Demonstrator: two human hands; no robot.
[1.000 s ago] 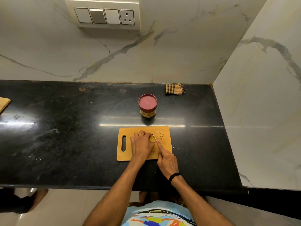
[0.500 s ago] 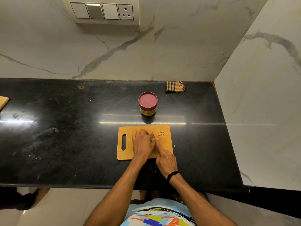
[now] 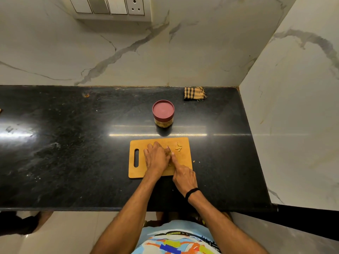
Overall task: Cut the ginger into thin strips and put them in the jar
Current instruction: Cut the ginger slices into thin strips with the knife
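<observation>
A wooden cutting board lies on the black counter near its front edge. My left hand lies curled over the ginger in the middle of the board and hides nearly all of it. My right hand grips a knife, index finger stretched along the blade's back, with the blade close against my left fingers. A few cut ginger pieces lie at the board's far right corner. The jar stands behind the board with its maroon lid on.
A checked folded cloth lies at the back of the counter near the right wall. A small ginger scrap sits on the counter just right of the board. A marble wall closes the right side.
The knife blade has shifted a little toward my left fingers and lowered. Both hands stay over the board, and the view has tilted down slightly.
</observation>
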